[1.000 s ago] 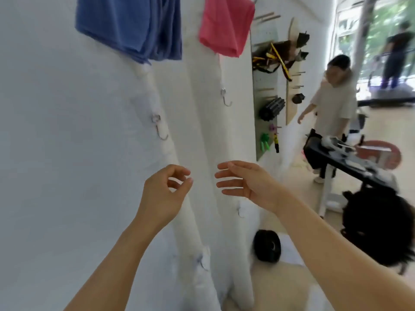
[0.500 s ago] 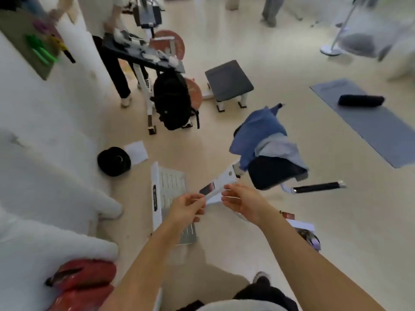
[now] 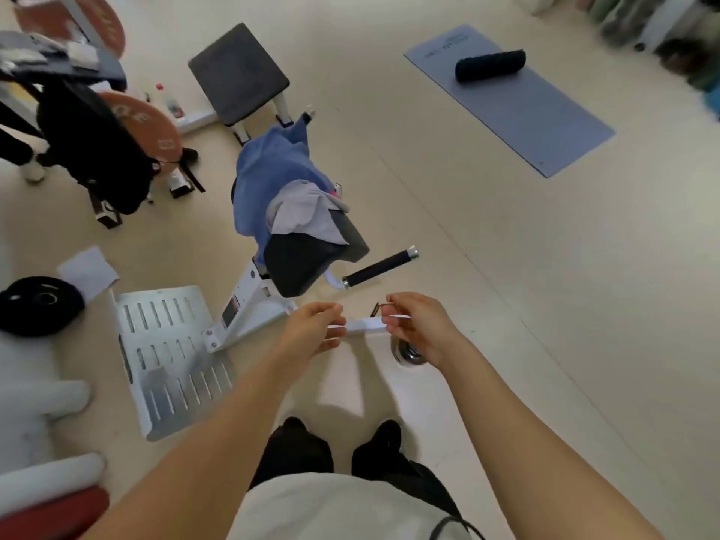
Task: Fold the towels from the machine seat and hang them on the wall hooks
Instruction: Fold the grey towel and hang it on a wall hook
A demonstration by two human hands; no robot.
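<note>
A blue towel (image 3: 269,173) and a grey towel (image 3: 304,214) lie crumpled on the black machine seat (image 3: 307,263) in the middle of the view. The grey one lies partly over the blue one. My left hand (image 3: 311,331) and my right hand (image 3: 419,327) hover side by side in front of the seat, below it in the view. Their fingers hang loosely curled and hold nothing. Neither hand touches a towel. The wall hooks are out of view.
The machine's white frame (image 3: 249,305) and perforated foot plate (image 3: 171,352) stand on the floor at left. A black handle (image 3: 380,268) sticks out right of the seat. A black weight plate (image 3: 37,305), a grey stool (image 3: 239,74) and a mat (image 3: 510,99) lie around.
The view has swung from the wall with its hung blue and pink towels down to the floor and the machine seat. Both hands dropped with it and now hover nearer the seat.
</note>
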